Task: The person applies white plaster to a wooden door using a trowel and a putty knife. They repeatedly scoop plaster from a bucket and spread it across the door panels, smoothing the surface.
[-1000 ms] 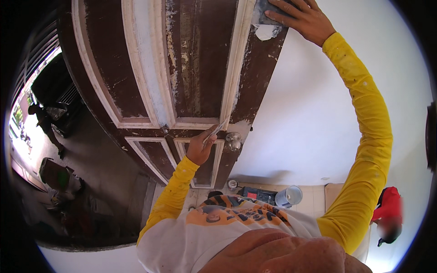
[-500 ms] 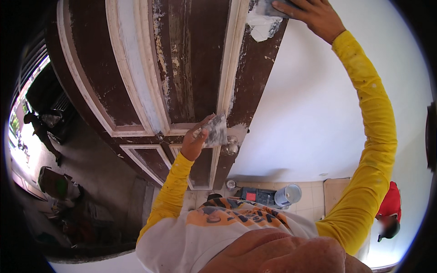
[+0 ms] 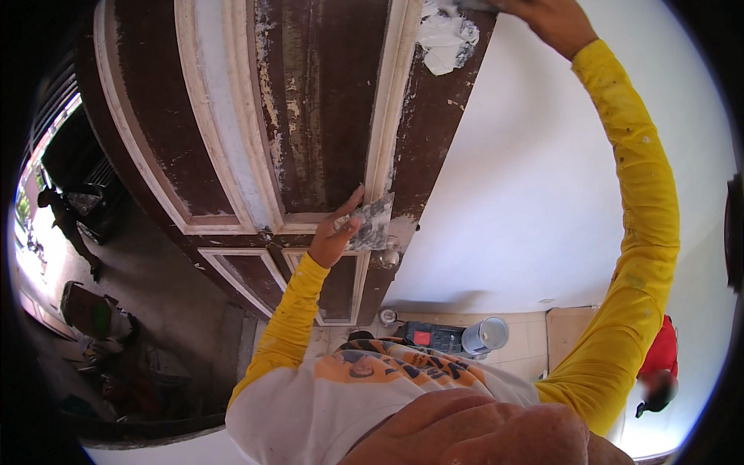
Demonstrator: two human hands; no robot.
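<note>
A dark brown panelled door (image 3: 341,101) with whitish mouldings fills the upper middle. A thick smear of white putty (image 3: 448,45) lies on its right edge strip. My right hand (image 3: 546,19) is high at the top border, partly cut off, closed on a putty spreader (image 3: 474,5) whose dark edge shows just above the putty. Lower down, my left hand (image 3: 335,236) grips a flat grey putty blade (image 3: 373,225) smeared with white. That blade is held in front of the door near the round door knob (image 3: 389,258).
A white wall (image 3: 535,178) stands right of the door. On the tiled floor below are a grey bucket (image 3: 485,335), a dark case (image 3: 434,336) and cardboard (image 3: 570,333). A person in red (image 3: 661,364) is at lower right, another person (image 3: 68,229) at far left beside a dark vehicle (image 3: 77,174).
My right hand has moved up and slightly right with the spreader, uncovering more of the white putty. My left hand has stayed nearly in place, its blade tilted slightly.
</note>
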